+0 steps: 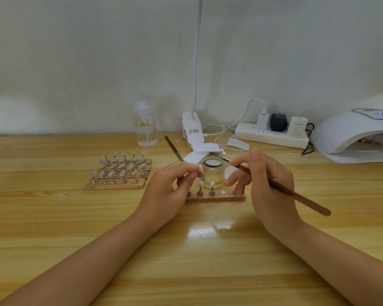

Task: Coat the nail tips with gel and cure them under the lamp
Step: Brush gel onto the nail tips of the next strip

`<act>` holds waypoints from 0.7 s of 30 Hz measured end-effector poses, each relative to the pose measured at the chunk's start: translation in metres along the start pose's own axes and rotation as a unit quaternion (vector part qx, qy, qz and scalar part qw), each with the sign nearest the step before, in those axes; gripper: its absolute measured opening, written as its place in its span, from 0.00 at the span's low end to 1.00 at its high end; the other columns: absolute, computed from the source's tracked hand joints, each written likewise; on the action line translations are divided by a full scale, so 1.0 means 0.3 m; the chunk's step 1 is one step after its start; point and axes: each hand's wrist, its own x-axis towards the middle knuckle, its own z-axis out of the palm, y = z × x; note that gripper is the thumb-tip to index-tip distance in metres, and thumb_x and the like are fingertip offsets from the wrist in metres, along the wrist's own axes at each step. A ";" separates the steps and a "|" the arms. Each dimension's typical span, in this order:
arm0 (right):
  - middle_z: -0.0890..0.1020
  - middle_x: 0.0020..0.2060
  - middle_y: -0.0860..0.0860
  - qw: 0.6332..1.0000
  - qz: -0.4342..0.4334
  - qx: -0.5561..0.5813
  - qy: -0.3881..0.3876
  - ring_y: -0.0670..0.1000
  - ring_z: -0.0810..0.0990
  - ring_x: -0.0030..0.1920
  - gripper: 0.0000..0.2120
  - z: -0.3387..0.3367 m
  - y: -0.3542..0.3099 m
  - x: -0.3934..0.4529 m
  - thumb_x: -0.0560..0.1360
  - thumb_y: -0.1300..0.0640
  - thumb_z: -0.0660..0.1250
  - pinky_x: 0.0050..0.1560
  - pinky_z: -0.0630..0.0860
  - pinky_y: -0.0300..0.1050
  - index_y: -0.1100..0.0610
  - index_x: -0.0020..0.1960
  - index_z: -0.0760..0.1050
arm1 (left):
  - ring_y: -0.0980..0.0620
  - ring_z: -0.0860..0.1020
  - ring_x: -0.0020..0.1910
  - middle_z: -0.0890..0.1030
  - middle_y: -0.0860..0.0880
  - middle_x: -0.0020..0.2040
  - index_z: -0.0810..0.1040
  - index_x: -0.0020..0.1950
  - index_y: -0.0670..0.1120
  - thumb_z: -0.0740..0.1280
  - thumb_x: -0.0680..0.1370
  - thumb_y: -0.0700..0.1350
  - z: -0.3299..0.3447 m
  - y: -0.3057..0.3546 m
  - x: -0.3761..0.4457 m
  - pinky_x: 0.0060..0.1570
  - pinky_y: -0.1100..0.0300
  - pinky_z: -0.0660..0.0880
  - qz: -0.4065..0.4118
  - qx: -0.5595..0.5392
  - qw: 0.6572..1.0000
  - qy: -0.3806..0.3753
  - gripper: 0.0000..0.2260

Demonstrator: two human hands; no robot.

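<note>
Wooden table [53, 217], going left to right. Left-centre: stacked racks [117, 173] of nail tips on metal stands. Spray bottle [145, 127] at the back edge. My left hand [170, 188] pinches one tip [200, 168] by its stand, raised just left of the jar [212, 173] at table centre. The tip is small, pale, glossy; I judge it very light, thin, stiff plastic, slippery when wet with gel, so hold by the stem, never the face. Front strip [215, 196] just below the jar carries more tips and one bare disc. My right hand [268, 186] grips the brush [283, 189] like a pen, bristles at the jar rim; whether they are touching the gel I cannot tell. Curing lamp [352, 133] sits at the right back corner, display lit, well apart from the tip.
</note>
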 end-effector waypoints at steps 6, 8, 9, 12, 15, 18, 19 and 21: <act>0.82 0.30 0.48 0.999 -0.023 -0.036 -0.034 0.43 0.78 0.27 0.10 0.002 0.004 0.000 0.77 0.48 0.59 0.32 0.73 0.31 0.49 0.44 0.77 | 0.50 0.78 0.37 0.81 0.58 0.42 0.80 0.49 0.50 0.65 0.73 0.40 0.003 0.003 -0.002 0.40 0.65 0.74 0.013 -0.020 1.000 0.004 0.08; 0.81 0.32 0.44 0.993 -0.055 -0.085 -0.053 0.41 0.79 0.33 0.06 0.006 0.009 0.003 0.75 0.51 0.64 0.34 0.72 0.29 0.51 0.44 0.77 | 0.50 0.78 0.37 0.83 0.55 0.42 0.81 0.49 0.49 0.66 0.72 0.42 0.004 0.002 -0.004 0.41 0.61 0.75 0.003 -0.023 1.000 0.003 0.08; 0.80 0.35 0.42 0.989 -0.070 -0.117 -0.063 0.40 0.79 0.37 0.04 0.008 0.012 0.004 0.73 0.52 0.67 0.36 0.72 0.28 0.51 0.44 0.77 | 0.51 0.78 0.37 0.83 0.55 0.41 0.81 0.49 0.50 0.67 0.72 0.42 0.005 0.002 -0.005 0.40 0.59 0.74 0.002 -0.025 1.000 0.003 0.08; 0.80 0.41 0.41 0.979 -0.087 -0.166 -0.083 0.39 0.78 0.44 0.11 0.017 0.025 0.001 0.68 0.55 0.73 0.44 0.72 0.28 0.50 0.48 0.75 | 0.59 0.78 0.37 0.82 0.55 0.44 0.81 0.50 0.53 0.67 0.72 0.39 0.006 0.008 -0.004 0.34 0.64 0.72 0.020 -0.044 0.999 -0.001 0.11; 0.80 0.43 0.43 0.975 -0.099 -0.174 -0.095 0.39 0.77 0.47 0.14 0.024 0.033 -0.004 0.66 0.54 0.72 0.48 0.70 0.28 0.50 0.50 0.74 | 0.62 0.78 0.37 0.81 0.56 0.46 0.77 0.54 0.53 0.67 0.72 0.38 0.007 0.017 0.000 0.30 0.67 0.69 0.030 -0.055 0.998 -0.012 0.14; 0.79 0.42 0.44 0.973 -0.114 -0.176 -0.093 0.39 0.77 0.46 0.14 0.025 0.038 -0.003 0.67 0.56 0.72 0.49 0.70 0.28 0.50 0.50 0.73 | 0.64 0.77 0.35 0.81 0.56 0.45 0.77 0.54 0.53 0.67 0.72 0.38 0.007 0.023 -0.001 0.29 0.66 0.68 0.038 -0.054 0.998 -0.011 0.14; 0.79 0.42 0.44 0.973 -0.117 -0.175 -0.093 0.39 0.77 0.46 0.14 0.025 0.038 -0.004 0.67 0.56 0.72 0.49 0.70 0.28 0.50 0.50 0.73 | 0.62 0.78 0.35 0.81 0.55 0.45 0.78 0.53 0.53 0.67 0.72 0.38 0.007 0.025 -0.001 0.29 0.66 0.68 0.036 -0.055 0.998 -0.012 0.14; 0.79 0.41 0.43 0.973 -0.122 -0.173 -0.090 0.38 0.77 0.46 0.14 0.023 0.037 -0.004 0.67 0.57 0.72 0.48 0.70 0.27 0.51 0.50 0.74 | 0.59 0.78 0.36 0.82 0.55 0.44 0.81 0.51 0.51 0.67 0.72 0.39 0.005 0.029 -0.001 0.29 0.65 0.69 0.032 -0.055 0.998 -0.013 0.12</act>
